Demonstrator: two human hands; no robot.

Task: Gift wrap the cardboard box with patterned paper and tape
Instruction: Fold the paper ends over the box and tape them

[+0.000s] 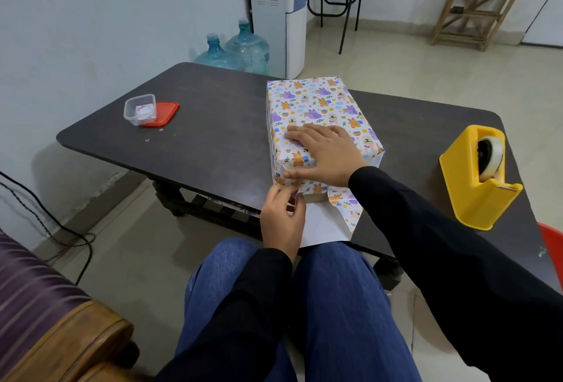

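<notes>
The box [316, 107], wrapped in patterned paper, sits mid-frame on the table [213, 144]. The right hand [327, 153] lies flat on top, fingers straight. The left hand [281, 218] pinches the loose flap [324, 224] at its near end. At right, a yellow dispenser [466, 189] holds tape [493, 153]. At upper left, a clear tub [129, 111] holds a paper scrap [143, 111], with a red lid [166, 113] touching the tub.

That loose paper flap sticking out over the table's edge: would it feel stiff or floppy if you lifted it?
Probably floppy: the flap is one thin sheet, and its right side already curls up. Likely very light, since the left hand pinches it with fingertips alone. It would probably crease easily; sharp folds show along the box.
</notes>
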